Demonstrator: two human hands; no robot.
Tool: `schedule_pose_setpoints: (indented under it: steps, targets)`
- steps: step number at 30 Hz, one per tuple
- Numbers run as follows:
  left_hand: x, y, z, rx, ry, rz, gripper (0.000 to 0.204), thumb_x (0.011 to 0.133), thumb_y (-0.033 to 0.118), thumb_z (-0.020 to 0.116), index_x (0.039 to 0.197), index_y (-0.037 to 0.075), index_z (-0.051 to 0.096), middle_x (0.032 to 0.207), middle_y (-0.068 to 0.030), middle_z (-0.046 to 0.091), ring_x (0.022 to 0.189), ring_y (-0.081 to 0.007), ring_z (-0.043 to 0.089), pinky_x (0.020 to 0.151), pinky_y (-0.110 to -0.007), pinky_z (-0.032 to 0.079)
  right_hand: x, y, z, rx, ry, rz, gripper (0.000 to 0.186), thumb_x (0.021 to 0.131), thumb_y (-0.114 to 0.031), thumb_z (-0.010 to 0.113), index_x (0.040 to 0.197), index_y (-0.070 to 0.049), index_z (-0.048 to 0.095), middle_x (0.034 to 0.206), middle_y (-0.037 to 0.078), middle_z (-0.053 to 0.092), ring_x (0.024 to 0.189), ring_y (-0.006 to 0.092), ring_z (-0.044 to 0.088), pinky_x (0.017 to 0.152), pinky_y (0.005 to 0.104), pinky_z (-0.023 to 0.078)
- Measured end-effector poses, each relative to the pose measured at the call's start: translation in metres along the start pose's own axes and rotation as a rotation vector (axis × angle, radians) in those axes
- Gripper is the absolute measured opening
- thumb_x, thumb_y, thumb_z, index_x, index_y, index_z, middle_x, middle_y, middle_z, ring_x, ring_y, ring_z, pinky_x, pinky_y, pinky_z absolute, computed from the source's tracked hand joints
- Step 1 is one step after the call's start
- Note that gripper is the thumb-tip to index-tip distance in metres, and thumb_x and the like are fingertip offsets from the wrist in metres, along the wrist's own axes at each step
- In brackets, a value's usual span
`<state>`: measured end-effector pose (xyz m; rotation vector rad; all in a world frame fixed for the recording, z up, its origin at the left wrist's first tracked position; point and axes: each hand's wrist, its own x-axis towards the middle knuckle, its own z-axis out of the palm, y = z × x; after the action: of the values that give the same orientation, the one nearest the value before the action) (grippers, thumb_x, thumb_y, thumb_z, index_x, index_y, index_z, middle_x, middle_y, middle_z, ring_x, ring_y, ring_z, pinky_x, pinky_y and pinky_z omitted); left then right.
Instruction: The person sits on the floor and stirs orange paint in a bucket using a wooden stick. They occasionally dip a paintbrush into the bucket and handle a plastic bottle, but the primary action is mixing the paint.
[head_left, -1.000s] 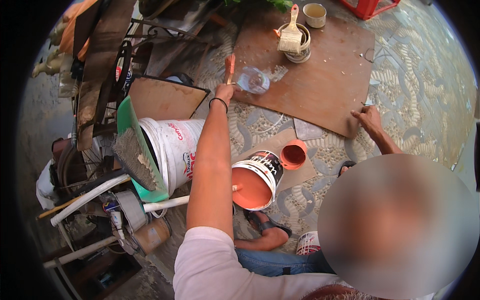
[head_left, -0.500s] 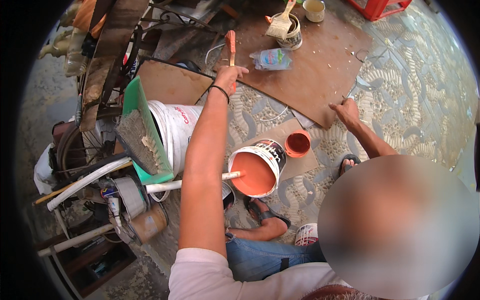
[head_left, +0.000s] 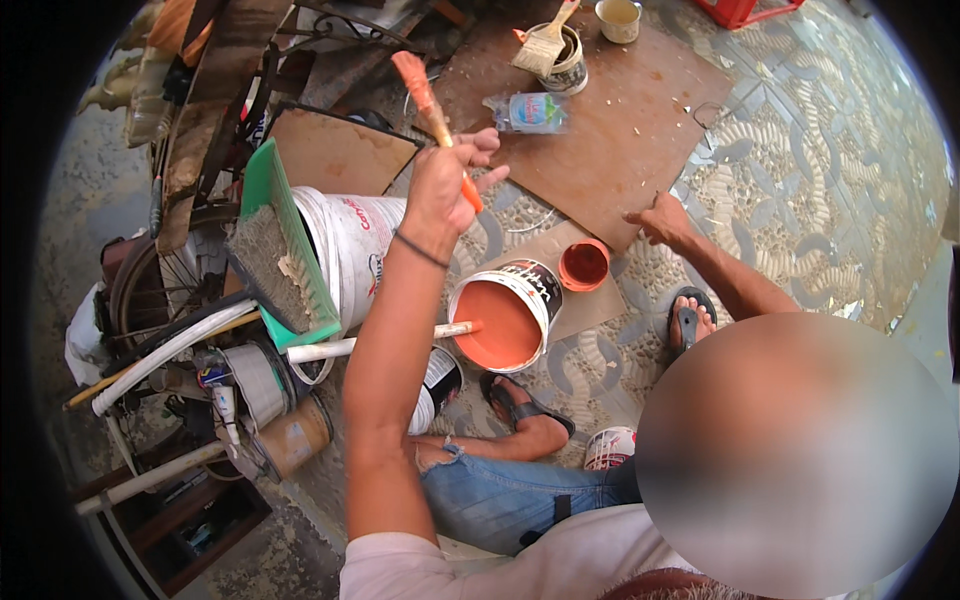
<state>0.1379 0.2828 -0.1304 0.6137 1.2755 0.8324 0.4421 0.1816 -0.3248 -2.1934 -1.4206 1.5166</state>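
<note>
A: Hands? Use the paint bucket [head_left: 537, 284] as reference.

B: Left hand [head_left: 440, 195] is up beyond the bucket, to its left. Closed round the handle of a paintbrush [head_left: 425, 100], a couple of fingers stretched out loose to the right.

A: Brush position?

B: In the air, farther out than the bucket and left of it. Tilted, bristles uppermost and leaning left, coated orange much like the bucket's paint. Orange handle end pokes out under the hand.

A: Right hand?

B: Right hand [head_left: 663, 222] is beyond the bucket, to its right, at the near corner of a brown board [head_left: 600, 165]. One finger points onto the corner, the rest look mostly curled. Can't tell if it pinches the edge or only touches.

A: Board?

B: Flat, beyond the bucket and running off to its right. Carries a clear plastic bottle [head_left: 530, 112] straight out from the bucket, then a tin [head_left: 572, 75] with a wide brush [head_left: 545, 48] across its top, farther still.

A: Around the bucket?

B: Small orange pot [head_left: 583, 286] just beside its far right side, on cardboard [head_left: 600, 312]. Pale stick [head_left: 455, 328] dips into the paint from the left. Green dustpan [head_left: 285, 215] and white bucket [head_left: 350, 220] further left.
</note>
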Motion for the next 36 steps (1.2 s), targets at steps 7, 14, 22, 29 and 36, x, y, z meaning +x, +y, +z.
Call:
schedule_pose_setpoints:
  steps: [7, 14, 22, 29, 36]
  targets:
    - [-0.168, 0.012, 0.003, -0.100, -0.058, 0.005, 0.018, 0.079, -0.009, 0.051, 0.090, -0.004, 0.065, 0.142, -0.0258, 0.055, 0.142, -0.0395, 0.045, 0.110, -0.064, 0.047, 0.059, -0.090, -0.004, -0.022, 0.350, -0.477, 0.050, 0.085, -0.047, 0.077, 0.090, 0.003, 0.075, 0.083, 0.026, 0.073, 0.083, 0.0400, 0.073, 0.076, 0.0496, 0.057]
    - [-0.262, -0.003, -0.005, -0.153, 0.005, -0.053, 0.017, 0.079, -0.011, 0.049, 0.084, -0.003, 0.063, 0.142, -0.0269, 0.054, 0.141, -0.0404, 0.047, 0.107, -0.065, 0.049, 0.092, -0.146, 0.029, 0.092, 0.360, -0.433, 0.058, 0.084, -0.046, 0.080, 0.115, 0.002, 0.072, 0.112, 0.028, 0.070, 0.106, 0.0376, 0.070, 0.091, 0.0472, 0.055]
    - [-0.268, -0.032, -0.009, -0.160, 0.007, 0.052, 0.021, 0.079, -0.013, 0.047, 0.083, 0.000, 0.064, 0.140, -0.0264, 0.055, 0.139, -0.0379, 0.050, 0.102, -0.068, 0.052, 0.108, -0.152, 0.051, 0.157, 0.329, -0.420, 0.064, 0.082, -0.042, 0.085, 0.123, 0.001, 0.062, 0.122, 0.023, 0.061, 0.117, 0.0400, 0.062, 0.098, 0.0472, 0.052]
    - [-0.274, -0.029, -0.015, -0.197, -0.064, 0.089, 0.016, 0.090, -0.012, 0.053, 0.084, -0.004, 0.066, 0.141, -0.0294, 0.052, 0.132, -0.0349, 0.056, 0.103, -0.060, 0.056, 0.103, -0.177, 0.073, 0.244, 0.408, -0.262, 0.079, 0.078, -0.050, 0.087, 0.132, -0.001, 0.057, 0.131, 0.025, 0.056, 0.121, 0.0413, 0.060, 0.099, 0.0484, 0.053]
    - [-0.273, -0.026, -0.009, -0.206, -0.066, 0.084, 0.017, 0.091, -0.011, 0.052, 0.084, -0.003, 0.066, 0.142, -0.0292, 0.051, 0.133, -0.0355, 0.055, 0.103, -0.061, 0.055, 0.125, -0.214, 0.075, 0.335, 0.423, -0.202, 0.092, 0.077, -0.053, 0.086, 0.141, 0.002, 0.048, 0.116, 0.030, 0.067, 0.113, 0.0429, 0.066, 0.094, 0.0496, 0.054]
